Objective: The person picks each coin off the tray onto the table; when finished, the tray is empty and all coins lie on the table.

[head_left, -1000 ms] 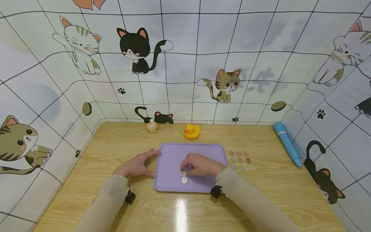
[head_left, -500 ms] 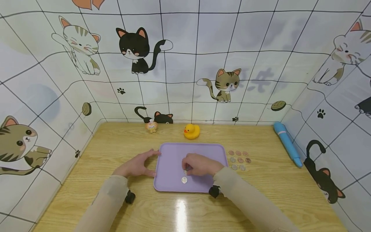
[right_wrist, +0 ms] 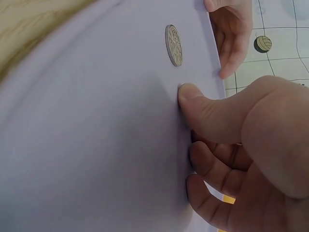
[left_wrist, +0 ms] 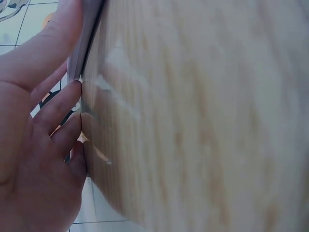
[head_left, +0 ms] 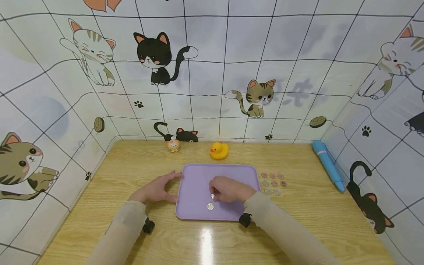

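The lilac tray (head_left: 232, 170) lies flat on the wooden table. My left hand (head_left: 156, 188) is at its left edge, thumb and forefinger spread apart and touching the rim. Over the middle of the tray, my right hand (head_left: 228, 188) pinches a silver coin (head_left: 212, 196), partly covered by the fingertips. In the right wrist view that coin is hidden behind the thumb (right_wrist: 205, 113). Just nearer to me, another silver coin (head_left: 210, 206) lies flat on the tray.
Right of the tray, several copper and silver coins (head_left: 274, 183) lie in rows. A yellow rubber duck (head_left: 219, 151) and a small orange figurine (head_left: 173, 144) stand behind it. A blue stick-shaped object (head_left: 328, 166) lies by the right wall.
My right hand has shifted slightly right, the pinched coin moving with it and showing more tilted. The left hand and the tray have stayed put.
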The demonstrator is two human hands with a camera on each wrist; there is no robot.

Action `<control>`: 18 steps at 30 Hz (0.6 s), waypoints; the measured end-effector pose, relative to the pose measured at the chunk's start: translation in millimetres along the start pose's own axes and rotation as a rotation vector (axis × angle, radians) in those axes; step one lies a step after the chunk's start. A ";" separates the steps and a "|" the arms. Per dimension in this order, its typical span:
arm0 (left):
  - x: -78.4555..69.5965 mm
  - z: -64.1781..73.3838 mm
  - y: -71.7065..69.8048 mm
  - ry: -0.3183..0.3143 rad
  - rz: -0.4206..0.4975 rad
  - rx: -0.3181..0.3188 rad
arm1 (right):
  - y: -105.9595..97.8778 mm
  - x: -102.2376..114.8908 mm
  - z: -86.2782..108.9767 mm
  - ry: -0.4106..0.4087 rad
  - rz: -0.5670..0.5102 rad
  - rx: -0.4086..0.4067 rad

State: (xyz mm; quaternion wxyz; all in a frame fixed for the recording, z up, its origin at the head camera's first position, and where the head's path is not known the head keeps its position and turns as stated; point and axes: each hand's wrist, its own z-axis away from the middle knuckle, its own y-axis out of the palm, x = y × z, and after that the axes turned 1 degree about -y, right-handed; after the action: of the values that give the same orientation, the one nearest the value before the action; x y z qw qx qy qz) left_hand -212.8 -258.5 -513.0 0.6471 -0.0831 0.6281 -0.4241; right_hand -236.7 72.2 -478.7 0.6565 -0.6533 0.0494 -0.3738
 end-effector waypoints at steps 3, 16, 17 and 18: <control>-0.2 0.3 -0.2 -0.002 -0.005 -0.001 | -0.4 0.0 0.8 -0.009 -0.012 -0.004; -0.1 -0.3 -0.1 -0.016 0.001 0.001 | 0.2 -4.1 3.3 -0.021 -0.103 -0.033; 0.0 -0.3 -0.2 -0.011 -0.004 0.000 | 0.1 -4.2 3.7 -0.020 -0.108 -0.036; 0.1 -0.4 -0.4 -0.012 -0.008 0.001 | 0.0 -4.3 4.2 -0.019 -0.113 -0.038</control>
State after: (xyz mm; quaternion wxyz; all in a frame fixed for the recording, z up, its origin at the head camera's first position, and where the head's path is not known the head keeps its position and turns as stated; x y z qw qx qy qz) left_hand -213.3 -258.6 -513.0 0.6490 -0.0879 0.6238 -0.4265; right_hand -237.5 78.0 -479.9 0.6223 -0.6710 0.0132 -0.4030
